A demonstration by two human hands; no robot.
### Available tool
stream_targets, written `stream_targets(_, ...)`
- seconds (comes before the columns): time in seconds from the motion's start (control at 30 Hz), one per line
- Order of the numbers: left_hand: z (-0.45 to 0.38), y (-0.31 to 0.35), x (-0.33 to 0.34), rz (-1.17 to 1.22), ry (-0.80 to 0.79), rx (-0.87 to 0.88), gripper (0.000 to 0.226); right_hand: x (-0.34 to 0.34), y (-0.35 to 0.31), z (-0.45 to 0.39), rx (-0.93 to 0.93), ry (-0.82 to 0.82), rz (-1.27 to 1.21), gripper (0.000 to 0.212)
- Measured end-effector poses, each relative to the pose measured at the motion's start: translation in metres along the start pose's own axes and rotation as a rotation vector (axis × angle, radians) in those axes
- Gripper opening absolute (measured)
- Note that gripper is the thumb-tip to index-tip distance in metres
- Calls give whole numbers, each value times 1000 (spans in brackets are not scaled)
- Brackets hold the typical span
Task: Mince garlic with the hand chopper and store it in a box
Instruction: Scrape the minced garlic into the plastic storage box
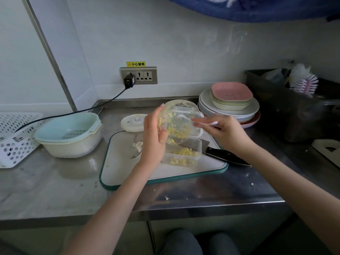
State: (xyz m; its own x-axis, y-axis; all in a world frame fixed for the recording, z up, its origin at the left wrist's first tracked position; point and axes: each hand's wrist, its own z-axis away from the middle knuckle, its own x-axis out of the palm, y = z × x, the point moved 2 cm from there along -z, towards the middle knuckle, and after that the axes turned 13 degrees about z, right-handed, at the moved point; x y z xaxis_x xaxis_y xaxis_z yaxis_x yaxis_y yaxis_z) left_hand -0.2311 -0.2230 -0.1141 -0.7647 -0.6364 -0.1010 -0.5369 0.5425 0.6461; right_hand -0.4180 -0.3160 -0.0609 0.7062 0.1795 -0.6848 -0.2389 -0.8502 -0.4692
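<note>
pale yellow minced garlic (184,153), clear chopper bowl (181,122), teal-edged white cutting board (128,173), mint colander (68,127), pink plates (231,92), black-handled knife (227,156)

Bare steel counter (55,184) is lying open in front of the cutting board (125,173) and between the board and the nested colander bowls (70,137), giving a hand room to pass there. On the board, the box (181,156), the knife (223,155) and the chopper blade (137,146) are crowding the middle and right. Behind, the chopper lid (132,122) and the stack of plates (230,103) are blocking the back edge, while the dark bin (276,100) is closing off the right.
</note>
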Motion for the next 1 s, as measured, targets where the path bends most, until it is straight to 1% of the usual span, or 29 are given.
stream_targets(0.07, -1, 1, -1, 35, 36, -41, 51, 8, -9, -14, -20, 102, 45, 22)
stream_targets(0.13, -4, 2, 0, 110, 78, -130, 45, 18, -18, -22, -49, 131, 142, 24)
stream_targets(0.2, -8, 2, 1, 214, 142, -261, 41, 26, -19, -21, -90, 66, 175, 23)
stream_targets(0.27, -11, -1, 1, 321, 188, -395, 32, 29, -19, -14, -131, -71, 152, 22)
stream_targets(0.3, -12, -1, 1, 367, 201, -450, 27, 28, -19, -12, -141, -102, 141, 22)
stream_targets(0.33, -14, -2, 1, 420, 211, -499, 26, 26, -18, -12, -141, -67, 140, 22)
stream_targets(0.43, -17, -1, 1, 565, 224, -608, 33, 14, -21, -25, -58, 194, 250, 25)
stream_targets(0.47, -18, 0, 2, 590, 222, -633, 35, 14, -26, -32, -43, 254, 298, 25)
stream_targets(0.53, -19, -1, 1, 603, 205, -678, 40, 21, -37, -40, -71, 312, 380, 22)
stream_targets(0.57, -20, -2, 1, 607, 192, -698, 41, 25, -43, -41, -87, 278, 402, 21)
stream_targets(0.67, -21, -4, 0, 602, 169, -741, 48, 35, -48, -34, -145, 16, 487, 25)
stream_targets(0.7, -21, -5, -1, 610, 169, -751, 50, 33, -46, -33, -152, -26, 493, 25)
stream_targets(0.73, -21, -6, -2, 630, 176, -765, 51, 29, -44, -33, -136, -22, 466, 24)
stream_targets(0.83, -22, -8, -4, 747, 178, -829, 56, 18, -44, -38, -27, 107, 372, 22)
stream_targets(0.9, -24, -10, -5, 796, 173, -865, 58, 20, -53, -41, -35, 109, 410, 25)
stream_targets(1.0, -25, -11, -7, 797, 142, -870, 58, 25, -63, -37, -51, 101, 415, 27)
